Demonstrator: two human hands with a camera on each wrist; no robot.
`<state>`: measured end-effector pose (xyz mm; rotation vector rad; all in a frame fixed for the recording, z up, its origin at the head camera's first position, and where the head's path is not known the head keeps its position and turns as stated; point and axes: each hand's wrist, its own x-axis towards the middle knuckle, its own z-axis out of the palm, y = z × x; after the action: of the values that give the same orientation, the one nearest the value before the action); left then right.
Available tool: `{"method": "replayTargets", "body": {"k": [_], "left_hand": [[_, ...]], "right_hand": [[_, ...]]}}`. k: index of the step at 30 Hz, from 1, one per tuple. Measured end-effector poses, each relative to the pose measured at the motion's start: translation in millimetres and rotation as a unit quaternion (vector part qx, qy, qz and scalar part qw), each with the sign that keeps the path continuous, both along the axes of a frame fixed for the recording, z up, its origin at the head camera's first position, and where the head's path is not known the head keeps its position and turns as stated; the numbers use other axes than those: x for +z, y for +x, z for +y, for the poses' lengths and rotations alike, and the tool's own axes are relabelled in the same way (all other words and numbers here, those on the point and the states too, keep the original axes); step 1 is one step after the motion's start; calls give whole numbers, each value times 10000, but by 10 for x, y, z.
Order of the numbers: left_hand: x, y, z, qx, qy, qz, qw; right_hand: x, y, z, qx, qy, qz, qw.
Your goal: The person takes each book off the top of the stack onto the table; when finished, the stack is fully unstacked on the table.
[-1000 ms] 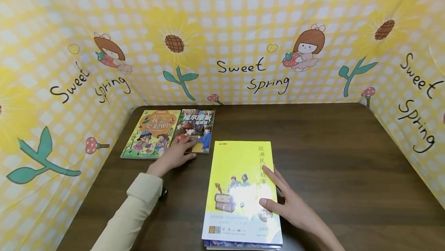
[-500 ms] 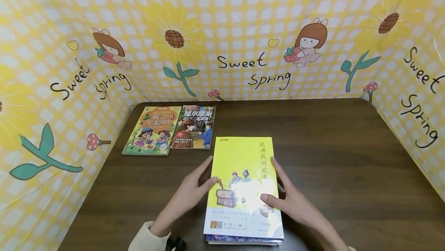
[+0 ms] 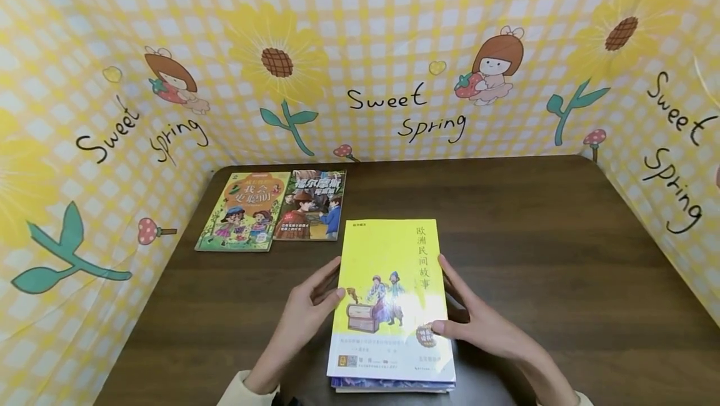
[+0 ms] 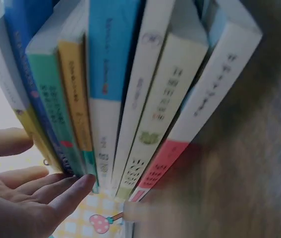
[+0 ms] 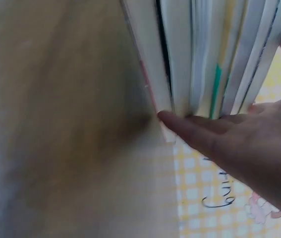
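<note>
A stack of several books stands near the front of the table, topped by a yellow-covered book. The left wrist view shows the stack's coloured spines; the right wrist view shows the page edges. My left hand lies along the stack's left side, fingers extended at the spines and thumb at the top book's edge. On the opposite side, my right hand has its fingers straight against the page edges, with the thumb tip at the yellow book's lower right edge.
Two thinner books lie side by side at the table's back left: a green and orange one and a dark detective-style one. Yellow checked cloth walls in the back and sides of the brown table.
My left hand has come back from the dark book at the back left to the stack's left side. My right hand stays at the stack's right side, its thumb shifted toward the edge.
</note>
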<state>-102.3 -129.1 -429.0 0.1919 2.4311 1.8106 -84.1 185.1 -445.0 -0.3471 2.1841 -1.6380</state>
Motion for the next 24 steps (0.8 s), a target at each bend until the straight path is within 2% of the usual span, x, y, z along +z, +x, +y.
{"method": "replayTargets", "body": {"k": [5,11,14,18,21,24], "left_hand": [[-11,6,-36,244,498,-105,9984],[46,54,-102,231,1069,-307,9935],[81,56,-132,213,1644,-548,9846],[94,27,-165,153,2423,-968,9652],[102,16,-178,-8,2641,-1189,9571],[116,21,-189,-406,2651,-1348,9539]], "right_hand": [[25,-33,-54,66,287,257,9992],[45,-17,-107,59,653,649,9957],[34,-1,-153,-5,898,866,9922],[27,11,-187,-60,987,922,9908],[26,14,-181,-51,950,855,9918],[21,15,-170,-26,920,848,9921]]}}
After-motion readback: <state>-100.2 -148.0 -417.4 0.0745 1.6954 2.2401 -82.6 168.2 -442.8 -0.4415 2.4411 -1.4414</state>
